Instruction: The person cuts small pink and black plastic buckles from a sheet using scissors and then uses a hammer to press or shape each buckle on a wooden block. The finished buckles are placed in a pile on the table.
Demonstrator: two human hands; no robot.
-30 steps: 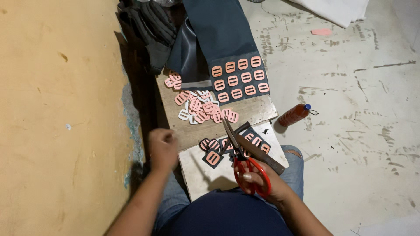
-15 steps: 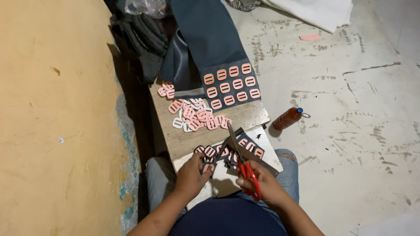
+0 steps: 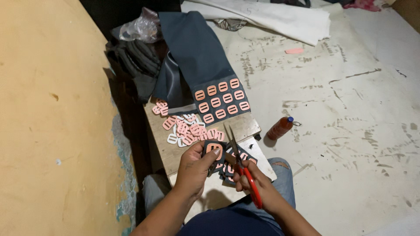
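My left hand pinches a small piece of dark fabric with a pink slotted patch on it, held over a low wooden board. My right hand grips red-handled scissors, blades apart and pointing up beside that piece. Under both hands lie several more dark cut pieces on a white sheet. A heap of loose pink and white patches lies on the board beyond my left hand.
A long dark fabric strip carrying rows of pink patches runs up from the board. A red bottle with a blue cap lies on the stained floor at right. Yellow wall at left; bundled dark cloth and white cloth behind.
My left hand came in from the left side of the board and picked up a patched piece. The scissors swung upright next to it.
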